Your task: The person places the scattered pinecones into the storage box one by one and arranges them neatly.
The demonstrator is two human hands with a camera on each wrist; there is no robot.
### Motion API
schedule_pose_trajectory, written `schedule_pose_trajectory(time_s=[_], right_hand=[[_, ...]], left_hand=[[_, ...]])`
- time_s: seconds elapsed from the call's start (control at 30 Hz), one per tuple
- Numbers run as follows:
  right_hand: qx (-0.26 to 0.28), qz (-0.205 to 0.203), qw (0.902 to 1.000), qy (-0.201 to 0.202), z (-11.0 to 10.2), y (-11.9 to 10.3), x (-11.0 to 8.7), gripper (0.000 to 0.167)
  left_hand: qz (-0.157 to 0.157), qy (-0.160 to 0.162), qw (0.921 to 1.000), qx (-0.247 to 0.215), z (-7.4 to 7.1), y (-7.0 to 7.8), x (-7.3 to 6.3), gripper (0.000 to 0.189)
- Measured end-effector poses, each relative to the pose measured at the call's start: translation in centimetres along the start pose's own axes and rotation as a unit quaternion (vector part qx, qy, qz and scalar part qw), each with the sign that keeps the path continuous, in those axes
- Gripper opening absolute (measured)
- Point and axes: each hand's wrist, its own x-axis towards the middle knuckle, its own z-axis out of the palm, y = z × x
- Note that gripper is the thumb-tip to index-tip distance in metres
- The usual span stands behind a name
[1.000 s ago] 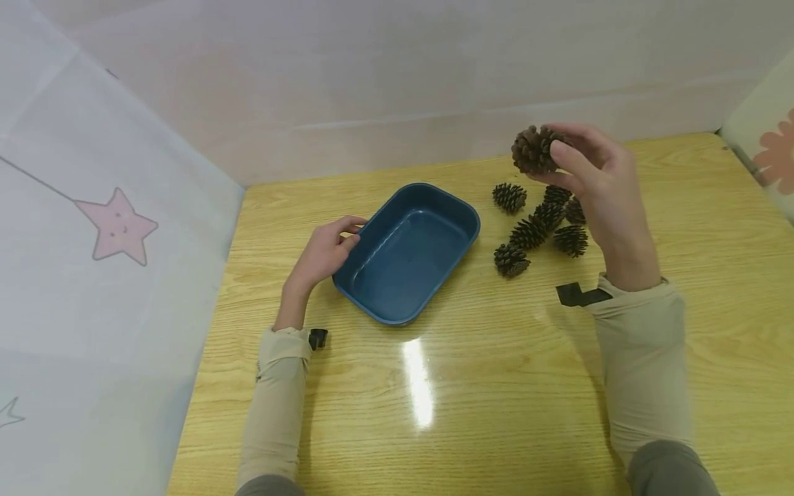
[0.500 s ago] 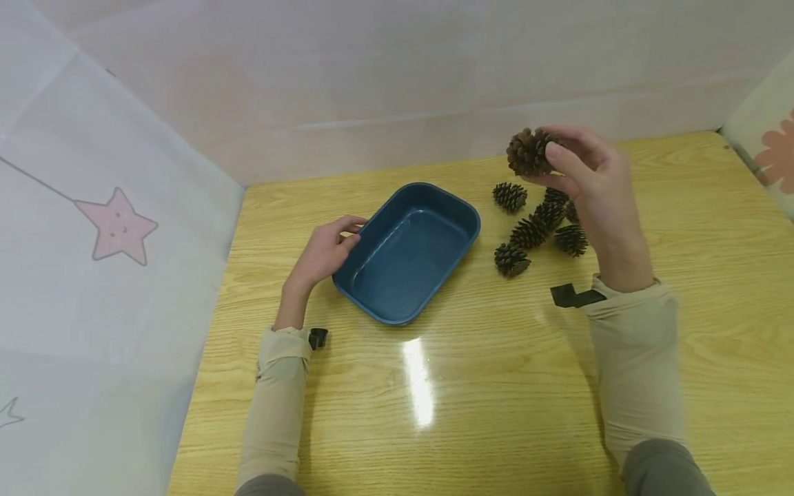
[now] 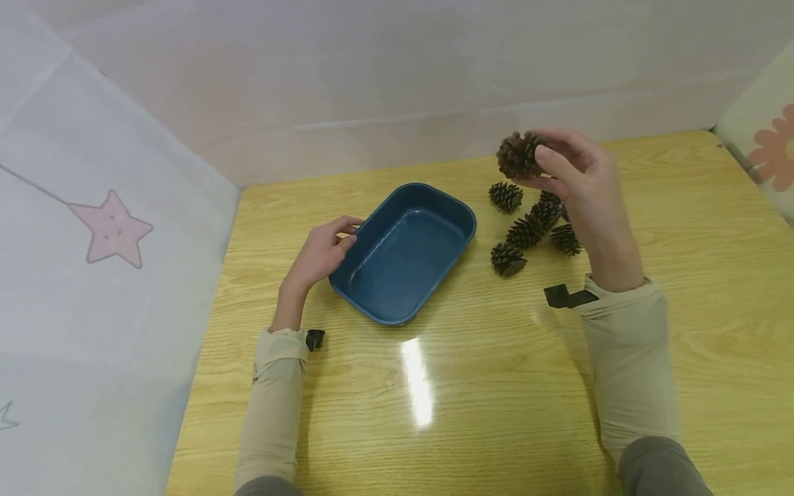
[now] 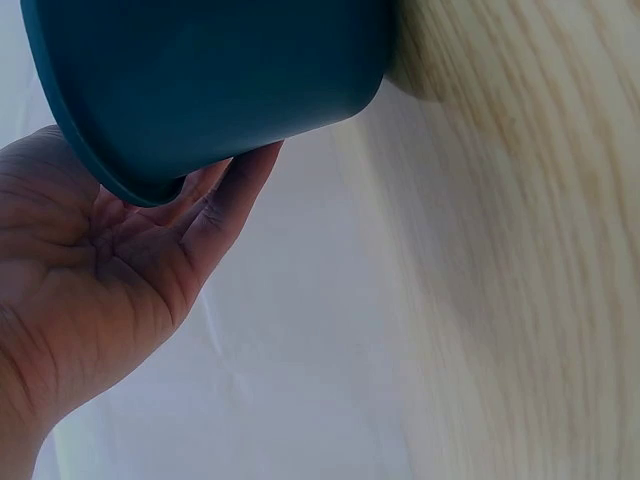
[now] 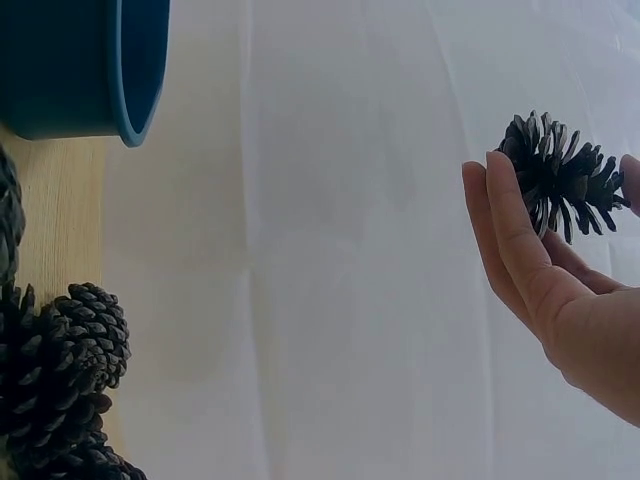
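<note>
My right hand (image 3: 586, 182) pinches a brown pine cone (image 3: 517, 155) between thumb and fingers, raised above the back of the table. In the right wrist view the pine cone (image 5: 565, 175) hangs well over the tabletop, its scales spread. My left hand (image 3: 321, 255) holds the left rim of a blue rectangular tub (image 3: 403, 275) that has nothing in it. The left wrist view has the fingers (image 4: 235, 205) against the tub's outer wall (image 4: 230, 90), under the rim. Below the right hand, several pine cones (image 3: 525, 231) lie in a loose group right of the tub.
The wooden table (image 3: 496, 386) ends at a pale cloth wall (image 3: 372, 89) behind and a white panel (image 3: 93, 310) on the left. A cone (image 3: 505, 197) and another cone (image 3: 507, 260) lie nearest the tub. A glare streak (image 3: 417, 382) crosses the table in front.
My right hand has drifted a little left and slightly down with the pine cone, toward the tub. The left hand and the tub keep their places; the head view shifts slightly.
</note>
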Motion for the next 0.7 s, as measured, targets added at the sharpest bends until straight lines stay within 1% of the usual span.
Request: schedule_pose_trajectory(time_s=[0.3, 0.7], right_hand=[[-0.016, 0.010, 0.9998, -0.010, 0.30, 0.25, -0.15, 0.028], [-0.044, 0.018, 0.9988, -0.007, 0.50, 0.42, -0.03, 0.025]], left_hand=[[0.004, 0.000, 0.9999, 0.010, 0.08, -0.17, 0.04, 0.037], [0.002, 0.000, 0.9999, 0.010, 0.04, 0.04, 0.03, 0.037]])
